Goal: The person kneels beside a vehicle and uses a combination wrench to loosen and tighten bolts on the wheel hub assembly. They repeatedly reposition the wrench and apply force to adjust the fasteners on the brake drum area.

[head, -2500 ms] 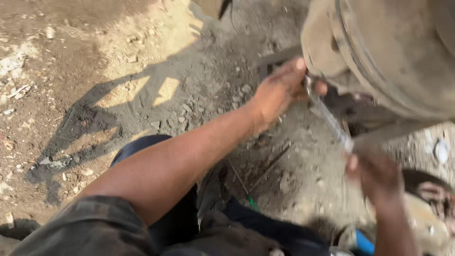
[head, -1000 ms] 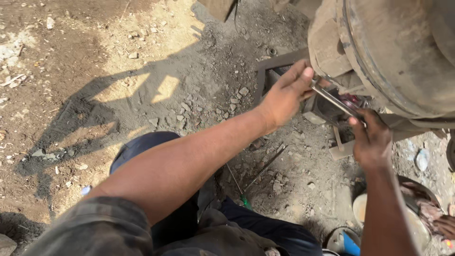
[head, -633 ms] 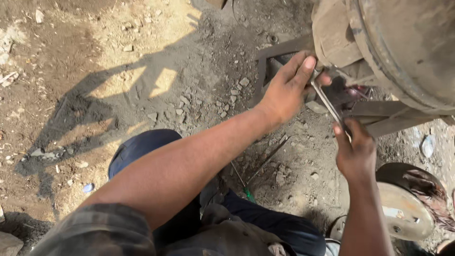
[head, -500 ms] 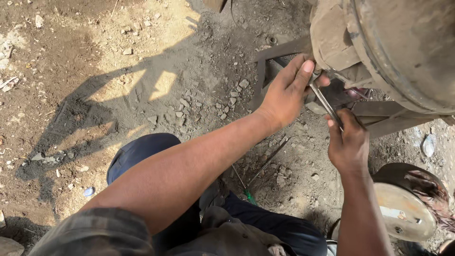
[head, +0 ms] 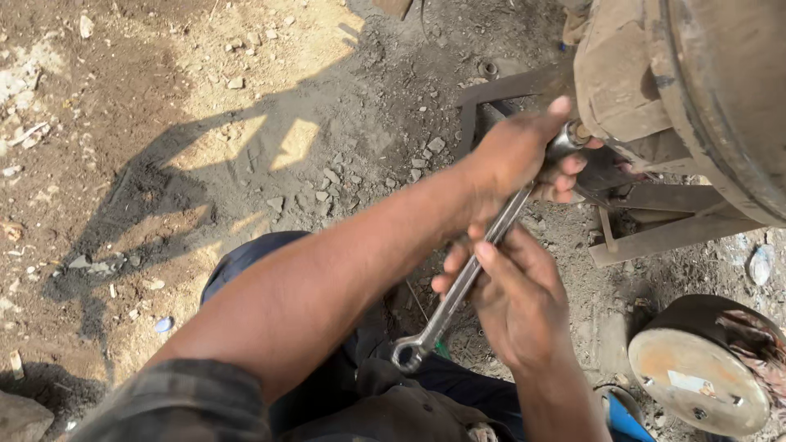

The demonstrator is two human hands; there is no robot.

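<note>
A long silver wrench [head: 479, 258] slants from a big rusty wheel drum [head: 696, 82] at the top right down to its ring end near my lap. My left hand [head: 520, 155] reaches in from the lower left and wraps the wrench's upper end where it meets the drum. My right hand [head: 516, 299], coming up from the bottom, grips the wrench's shaft at the middle. The wrench head is hidden under my left fingers.
A rusty angle-iron frame [head: 659, 233] props the drum from below. A round dusty drum-shaped part [head: 700, 372] lies at the lower right, with a blue object [head: 626, 417] beside it. Dirt ground with loose stones [head: 327, 176] spreads to the left. My knees are at the bottom.
The wrench handle has swung down and left toward my lap. My right hand has followed it, moving down from beside the drum. My left hand stays at the drum.
</note>
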